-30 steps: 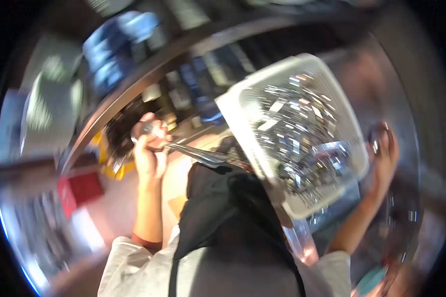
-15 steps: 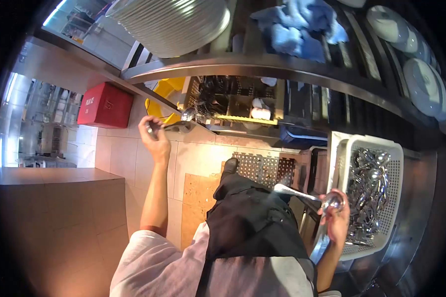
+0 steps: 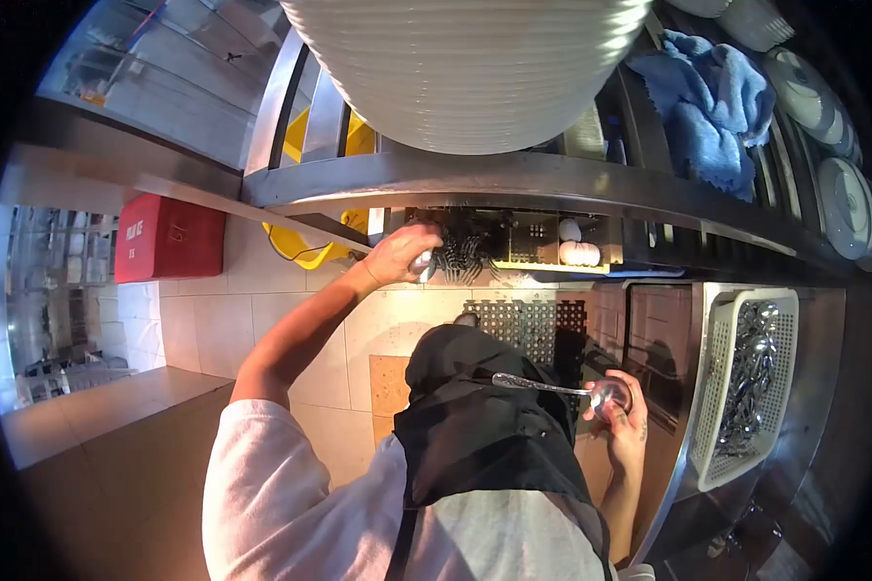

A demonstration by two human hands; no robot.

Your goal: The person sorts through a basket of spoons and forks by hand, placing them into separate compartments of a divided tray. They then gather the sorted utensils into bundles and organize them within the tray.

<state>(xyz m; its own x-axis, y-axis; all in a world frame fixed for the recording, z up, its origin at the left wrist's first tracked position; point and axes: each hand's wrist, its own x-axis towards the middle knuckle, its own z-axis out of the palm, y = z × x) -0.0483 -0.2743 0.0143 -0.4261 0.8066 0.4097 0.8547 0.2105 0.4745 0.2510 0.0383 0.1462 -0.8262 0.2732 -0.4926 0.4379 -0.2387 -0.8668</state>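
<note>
My right hand (image 3: 626,422) is closed round the bowl end of a shiny metal ladle (image 3: 545,386), whose handle points left across the dark apron (image 3: 494,426). Over at the crate (image 3: 538,263) under the shelf, my left hand (image 3: 402,254) is closed, with a bit of shiny metal (image 3: 421,261) showing at its fingers; the rest of that piece is hidden. Beside the left fingers, a bunch of dark forks (image 3: 463,259) lies in the crate's left part. White round items (image 3: 578,254) sit in its right compartment.
A white perforated basket (image 3: 705,455) of metal cutlery (image 3: 749,378) stands on the right counter. Above the crate, the steel shelf edge (image 3: 475,184) carries a tall plate stack (image 3: 475,77) and a blue cloth (image 3: 712,107). A red box (image 3: 170,237) and yellow bucket (image 3: 305,247) stand left.
My left hand has moved right to the crate from beside the yellow bucket. My right hand has shifted slightly left, away from the cutlery basket, still holding the ladle. The view has moved forward.
</note>
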